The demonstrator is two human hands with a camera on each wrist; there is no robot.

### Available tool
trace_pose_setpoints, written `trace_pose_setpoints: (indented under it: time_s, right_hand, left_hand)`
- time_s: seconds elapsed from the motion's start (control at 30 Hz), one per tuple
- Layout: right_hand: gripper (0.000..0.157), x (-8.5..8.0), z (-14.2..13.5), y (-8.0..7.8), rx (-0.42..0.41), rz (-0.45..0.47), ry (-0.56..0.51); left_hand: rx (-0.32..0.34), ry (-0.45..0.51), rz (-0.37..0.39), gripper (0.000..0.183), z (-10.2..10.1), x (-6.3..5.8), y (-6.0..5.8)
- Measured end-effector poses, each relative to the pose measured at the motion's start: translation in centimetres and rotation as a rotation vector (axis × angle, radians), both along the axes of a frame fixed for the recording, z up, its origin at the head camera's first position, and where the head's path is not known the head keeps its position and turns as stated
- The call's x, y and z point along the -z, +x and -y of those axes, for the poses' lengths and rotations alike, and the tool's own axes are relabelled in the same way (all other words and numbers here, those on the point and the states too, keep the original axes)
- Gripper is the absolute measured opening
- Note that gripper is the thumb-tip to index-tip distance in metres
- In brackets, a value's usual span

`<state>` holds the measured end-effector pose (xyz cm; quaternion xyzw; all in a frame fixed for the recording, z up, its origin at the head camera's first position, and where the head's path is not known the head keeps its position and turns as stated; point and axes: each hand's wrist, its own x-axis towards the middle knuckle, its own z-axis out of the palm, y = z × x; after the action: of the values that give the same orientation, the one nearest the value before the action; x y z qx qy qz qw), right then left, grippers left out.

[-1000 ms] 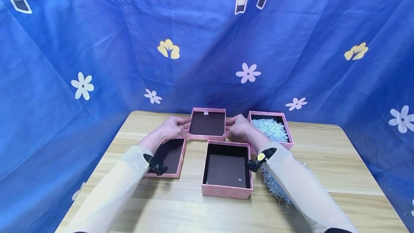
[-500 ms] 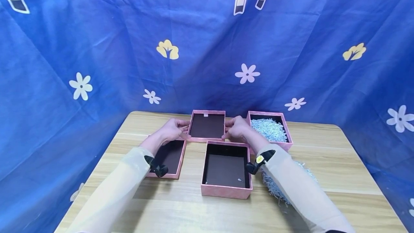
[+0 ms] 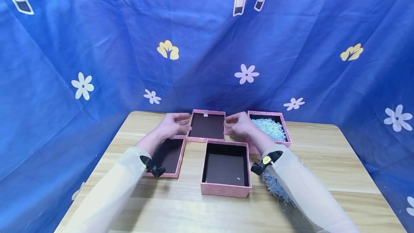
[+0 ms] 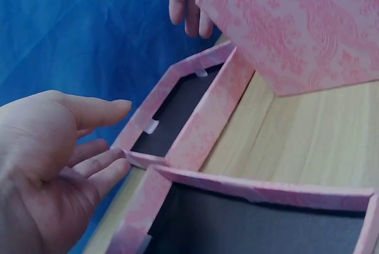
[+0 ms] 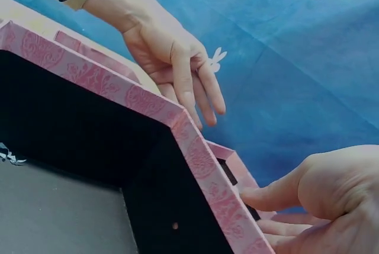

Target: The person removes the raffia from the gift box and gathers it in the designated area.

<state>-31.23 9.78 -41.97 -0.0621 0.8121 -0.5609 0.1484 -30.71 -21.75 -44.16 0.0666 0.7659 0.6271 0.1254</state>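
A shallow pink box lid (image 3: 207,127) with a dark inside lies at the back of the table. My left hand (image 3: 173,124) is at its left side, fingers extended, thumb apart from the rim. In the left wrist view the fingertips of the left hand (image 4: 53,153) are close to the lid's corner; whether they touch it I cannot tell. At the lid's right side is my right hand (image 3: 240,123), its fingers loosely stretched toward the edge. Neither hand grips the lid. In the right wrist view a deep box (image 5: 201,177) partly hides the lid beside the right hand (image 5: 331,189).
A deep pink box (image 3: 225,190) stands in front of the lid. Another lid (image 3: 179,157) lies under my left wrist. Behind my right hand is a box (image 3: 284,127) holding blue shredded paper (image 3: 270,128). More shredded paper (image 3: 276,184) lies loose under my right forearm.
The lid came slightly toward me between the first two frames. Since then both hands have loosened from its sides and their fingers have spread; the lid stays in place.
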Motion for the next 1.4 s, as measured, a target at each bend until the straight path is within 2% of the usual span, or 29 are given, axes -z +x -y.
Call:
trace_pose_setpoints:
  time_s: [0.23,0.43,0.73,0.83,0.97,1.1,1.2,1.4]
  right_hand:
    - [0.058,-0.9,-2.0,0.5,-0.011,-0.041,-0.078]
    - [0.055,-2.3,-4.3,1.1,-0.027,-0.085,-0.159]
    - [0.049,-4.1,-8.7,1.8,-0.028,-0.123,-0.149]
    - [0.048,-4.5,-10.1,2.1,-0.022,-0.125,-0.155]
    - [0.049,-4.7,-11.9,2.3,-0.021,-0.157,-0.102]
    - [0.051,-4.4,-13.5,2.4,-0.031,-0.188,-0.057]
    - [0.053,-4.2,-14.6,2.6,-0.043,-0.209,-0.041]
    - [0.057,-3.6,-16.2,2.7,-0.055,-0.247,-0.006]
  left_hand:
    - [-0.013,-0.037,-0.082,0.064,-1.9,-1.6,0.7]
    - [0.014,0.008,-0.138,0.060,-4.2,-3.2,1.3]
    - [0.026,0.046,-0.223,0.051,-8.6,-5.3,2.7]
    - [0.046,0.034,-0.240,0.051,-10.2,-5.5,3.0]
    - [0.072,-0.013,-0.261,0.053,-12.4,-5.8,3.4]
    - [0.072,-0.142,-0.291,0.061,-14.5,-5.9,3.9]
    - [0.074,-0.206,-0.296,0.068,-16.0,-5.8,4.2]
    - [0.084,-0.255,-0.299,0.075,-18.7,-4.9,4.3]
